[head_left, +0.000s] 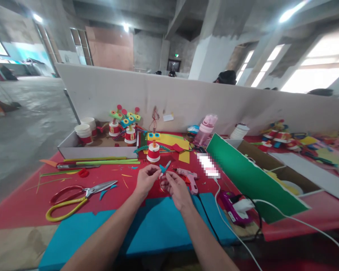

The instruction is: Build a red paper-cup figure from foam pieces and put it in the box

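Near the middle of the red table, a small blue paper piece is pinched between the fingertips of my left hand. My right hand is closed close beside it, its fingers curled around something thin that I cannot make out. A whitish pointed tip sticks up between the two hands. Just beyond them stands a red and white paper cup figure with a yellow head and green spiral arms. The pink glue gun lies to the right of my right hand.
Large scissors with red and yellow handles lie at the left. Behind them a white box holds cups and more figures. Blue foam sheets lie under my forearms. A green-sided box, a purple power strip and cables occupy the right.
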A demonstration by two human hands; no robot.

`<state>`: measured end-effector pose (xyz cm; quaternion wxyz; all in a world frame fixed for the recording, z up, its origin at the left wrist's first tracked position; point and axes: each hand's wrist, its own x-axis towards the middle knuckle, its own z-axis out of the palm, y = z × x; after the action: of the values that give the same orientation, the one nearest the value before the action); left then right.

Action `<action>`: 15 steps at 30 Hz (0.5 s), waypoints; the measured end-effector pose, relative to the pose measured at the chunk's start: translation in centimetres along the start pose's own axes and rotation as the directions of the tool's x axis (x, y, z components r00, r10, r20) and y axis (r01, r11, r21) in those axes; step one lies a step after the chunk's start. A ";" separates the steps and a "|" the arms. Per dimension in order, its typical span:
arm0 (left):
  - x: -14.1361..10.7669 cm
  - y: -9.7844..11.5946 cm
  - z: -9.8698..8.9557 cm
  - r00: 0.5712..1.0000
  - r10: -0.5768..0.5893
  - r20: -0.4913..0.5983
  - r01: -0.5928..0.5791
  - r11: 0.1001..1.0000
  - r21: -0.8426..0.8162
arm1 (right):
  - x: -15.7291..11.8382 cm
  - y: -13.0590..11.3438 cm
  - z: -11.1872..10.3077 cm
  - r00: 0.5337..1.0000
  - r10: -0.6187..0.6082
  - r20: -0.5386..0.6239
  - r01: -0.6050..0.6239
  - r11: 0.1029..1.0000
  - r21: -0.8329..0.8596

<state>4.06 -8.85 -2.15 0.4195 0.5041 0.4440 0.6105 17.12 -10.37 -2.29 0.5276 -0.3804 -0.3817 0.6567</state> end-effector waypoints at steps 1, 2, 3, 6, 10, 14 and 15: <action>-0.2 -0.3 0.1 1.000 -0.007 0.002 0.007 1.000 -0.001 | 0.1 0.2 0.3 1.000 -0.015 -0.025 0.016 1.000 0.015; -0.4 -0.6 0.1 1.000 -0.011 0.009 0.011 1.000 0.006 | 0.2 0.4 0.4 0.998 -0.038 -0.053 0.039 0.999 0.016; -0.5 -0.8 0.1 1.000 -0.019 0.020 0.019 1.000 0.001 | 0.2 0.5 0.3 0.996 -0.057 -0.074 0.058 0.998 0.009; -0.5 -0.9 -0.3 0.996 -0.047 0.070 0.049 0.998 -0.026 | 0.3 0.5 -0.3 0.990 -0.108 -0.089 0.101 0.992 -0.071; -0.1 -0.7 -0.8 0.983 -0.108 0.150 0.121 0.989 -0.079 | 0.4 -0.1 -1.5 0.985 -0.164 0.051 0.172 0.919 -0.355; 0.1 -0.8 -0.9 0.960 -0.148 0.239 0.151 0.988 0.006 | 0.2 -0.2 -1.6 0.972 -0.198 0.126 0.235 0.793 -0.563; 0.1 -0.9 -0.9 0.959 -0.147 0.244 0.145 0.989 0.025 | 0.1 -0.1 -1.5 0.969 -0.210 0.129 0.246 0.765 -0.596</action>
<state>3.22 -8.61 -3.08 0.5132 0.5429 0.4270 0.5094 18.53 -10.08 -2.80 0.4427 -0.4620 -0.6297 0.4406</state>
